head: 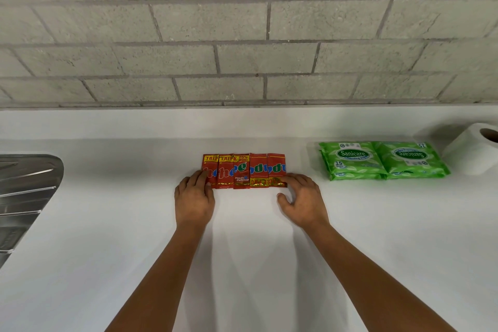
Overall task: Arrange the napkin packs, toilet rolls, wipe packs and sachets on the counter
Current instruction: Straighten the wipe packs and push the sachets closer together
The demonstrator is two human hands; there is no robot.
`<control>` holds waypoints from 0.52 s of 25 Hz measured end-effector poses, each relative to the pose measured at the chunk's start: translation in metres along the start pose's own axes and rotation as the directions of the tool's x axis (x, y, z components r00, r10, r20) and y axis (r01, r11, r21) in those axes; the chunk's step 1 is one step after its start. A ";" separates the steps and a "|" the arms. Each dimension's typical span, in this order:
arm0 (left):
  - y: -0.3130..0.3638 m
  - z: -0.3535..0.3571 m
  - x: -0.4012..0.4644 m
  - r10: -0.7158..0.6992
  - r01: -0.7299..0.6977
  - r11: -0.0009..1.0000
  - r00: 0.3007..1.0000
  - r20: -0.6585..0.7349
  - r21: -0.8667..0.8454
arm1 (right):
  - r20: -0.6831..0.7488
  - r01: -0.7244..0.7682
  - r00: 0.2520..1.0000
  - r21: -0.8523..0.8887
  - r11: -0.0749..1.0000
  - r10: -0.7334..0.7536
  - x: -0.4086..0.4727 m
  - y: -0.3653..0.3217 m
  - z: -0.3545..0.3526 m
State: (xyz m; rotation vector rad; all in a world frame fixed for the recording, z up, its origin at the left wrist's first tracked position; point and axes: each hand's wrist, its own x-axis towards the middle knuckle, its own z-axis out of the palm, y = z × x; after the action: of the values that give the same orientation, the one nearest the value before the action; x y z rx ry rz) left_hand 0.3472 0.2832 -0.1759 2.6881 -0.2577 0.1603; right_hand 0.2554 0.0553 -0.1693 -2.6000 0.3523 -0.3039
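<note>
Five red sachets (244, 170) lie flat in a neat row on the white desk (242, 264), side by side and touching each other. They sit in the middle of the desk, a little way out from the grey brick wall (242, 35).

The left hand (194, 200) rests flat on the desk at the left end of the row. Its fingers (200, 178) are stretched out and press on the first sachet. They do not grip it.

The right hand (303, 199) rests at the right end of the row. Its fingers are spread open too, and the tips touch the bottom corner of the last sachet. The thumb points out to the side.

To the right, well apart from the sachets, lie green wipe packs (382, 160). There are two stacks side by side, touching. Just beside them, at the right edge, is a white toilet roll (474, 151) lying on its side.

At the far left is a shiny metal sink (24, 197).
</note>
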 end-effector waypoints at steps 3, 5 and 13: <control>-0.001 0.000 0.000 0.012 -0.012 1.000 1.000 0.002 0.014 | 0.000 0.003 1.000 -0.005 1.000 -0.003 -0.001 0.000 0.000; -0.001 0.000 0.000 0.012 -0.012 1.000 1.000 0.004 0.019 | 0.004 0.006 1.000 -0.005 1.000 -0.006 0.000 0.000 -0.001; -0.001 0.001 0.000 0.015 -0.015 1.000 1.000 -0.021 0.003 | 0.014 0.001 1.000 -0.004 1.000 -0.001 0.001 0.001 0.000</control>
State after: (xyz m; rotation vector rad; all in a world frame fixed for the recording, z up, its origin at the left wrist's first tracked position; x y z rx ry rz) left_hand 0.3474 0.2838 -0.1771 2.6864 -0.2716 0.1929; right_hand 0.2561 0.0549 -0.1699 -2.6050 0.3474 -0.2855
